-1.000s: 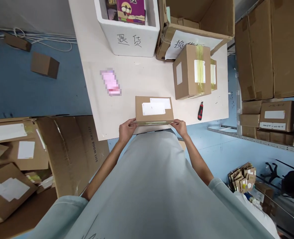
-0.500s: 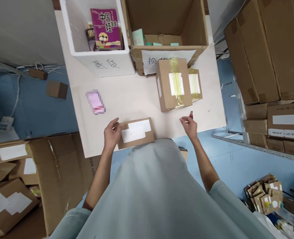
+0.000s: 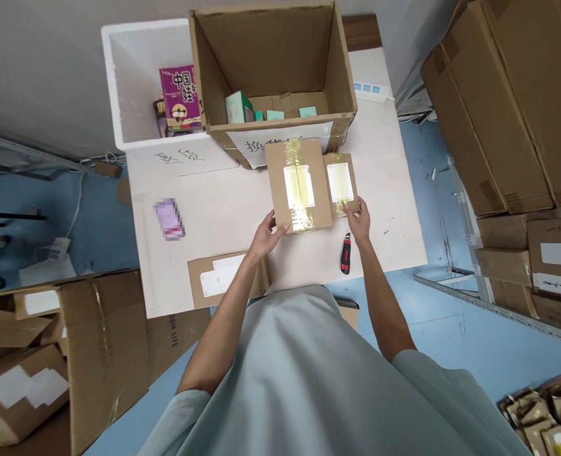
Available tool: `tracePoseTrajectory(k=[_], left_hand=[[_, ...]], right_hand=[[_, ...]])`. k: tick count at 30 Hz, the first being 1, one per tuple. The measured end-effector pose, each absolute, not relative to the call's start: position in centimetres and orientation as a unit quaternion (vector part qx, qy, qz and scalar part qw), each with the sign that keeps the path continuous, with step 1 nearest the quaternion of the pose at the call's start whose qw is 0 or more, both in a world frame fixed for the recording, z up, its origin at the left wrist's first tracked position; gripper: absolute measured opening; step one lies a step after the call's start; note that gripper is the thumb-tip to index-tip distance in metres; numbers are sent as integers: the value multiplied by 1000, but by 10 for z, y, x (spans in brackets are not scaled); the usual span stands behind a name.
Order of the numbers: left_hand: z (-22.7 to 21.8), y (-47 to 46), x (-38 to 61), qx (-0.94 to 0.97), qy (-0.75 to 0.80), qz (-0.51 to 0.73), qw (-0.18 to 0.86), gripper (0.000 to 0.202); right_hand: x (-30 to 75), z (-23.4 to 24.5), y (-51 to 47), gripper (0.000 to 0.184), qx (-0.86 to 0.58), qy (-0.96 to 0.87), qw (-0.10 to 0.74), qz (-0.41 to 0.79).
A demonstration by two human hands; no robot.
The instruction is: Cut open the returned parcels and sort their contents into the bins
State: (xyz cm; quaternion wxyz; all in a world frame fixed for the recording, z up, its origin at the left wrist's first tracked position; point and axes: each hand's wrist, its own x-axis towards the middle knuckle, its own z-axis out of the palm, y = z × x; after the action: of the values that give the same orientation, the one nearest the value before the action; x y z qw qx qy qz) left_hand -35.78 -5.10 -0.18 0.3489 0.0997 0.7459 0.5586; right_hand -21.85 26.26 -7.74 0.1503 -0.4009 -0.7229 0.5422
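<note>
My left hand (image 3: pixel 267 235) grips the lower left corner of the larger cardboard box (image 3: pixel 276 183), thumb on top and fingers at its side. That box has a white label and yellowish tape down its middle. Just right of it lies a smaller taped cardboard box (image 3: pixel 350 158), also labelled. My right hand (image 3: pixel 359 220) holds its lower right corner between thumb and fingers. Below the right hand, a black and red utility knife (image 3: pixel 345 254) rests on the white table (image 3: pixel 299 263). Another cardboard box (image 3: pixel 197 278) with white labels sits at the table's front edge, partly behind my left forearm.
A large open carton (image 3: pixel 270 50) with several small green boxes stands at the back, beside a white foam box (image 3: pixel 118 95) holding purple-covered books. A blurred pinkish phone-like item (image 3: pixel 168 218) lies on the left. Cartons (image 3: pixel 499 114) stack up at the right, others (image 3: pixel 123 342) stand lower left.
My left hand has left the front labelled box and taken hold of the larger taped box. My right hand has moved from near the knife to the smaller box. The view has shifted.
</note>
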Motion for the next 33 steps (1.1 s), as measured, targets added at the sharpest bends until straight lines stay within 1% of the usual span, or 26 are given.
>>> tracePoseTrajectory(k=[3, 5, 12, 15, 18, 23, 26, 30, 31, 33], left_hand=[[7, -67, -353, 101, 750, 556, 345, 104], [11, -83, -352, 90, 755, 553, 340, 105], [11, -120, -352, 35, 785, 550, 283, 108], [11, -117, -351, 51, 789, 554, 261, 103], [8, -103, -354, 85, 787, 555, 256, 95], [-8, -80, -364, 99, 783, 560, 253, 97], [-14, -82, -360, 102, 778, 563, 259, 93], [-5, -129, -343, 127, 808, 517, 253, 75], [0, -150, -338, 132, 820, 503, 239, 71], [8, -199, -329, 128, 842, 483, 202, 65]], right_hand=[[-216, -87, 247, 94, -381, -722, 175, 551], [-216, -90, 232, 96, -367, -723, 178, 558], [-227, -95, 207, 96, -296, -738, 133, 592], [-227, -98, 212, 99, -292, -731, 138, 601], [-223, -97, 221, 102, -309, -735, 144, 586], [-221, -89, 241, 100, -325, -752, 144, 555], [-211, -85, 243, 104, -360, -775, 101, 510], [-173, -85, 216, 113, -509, -791, -3, 340], [-161, -85, 205, 111, -548, -778, -23, 306], [-140, -84, 184, 102, -590, -757, -40, 279]])
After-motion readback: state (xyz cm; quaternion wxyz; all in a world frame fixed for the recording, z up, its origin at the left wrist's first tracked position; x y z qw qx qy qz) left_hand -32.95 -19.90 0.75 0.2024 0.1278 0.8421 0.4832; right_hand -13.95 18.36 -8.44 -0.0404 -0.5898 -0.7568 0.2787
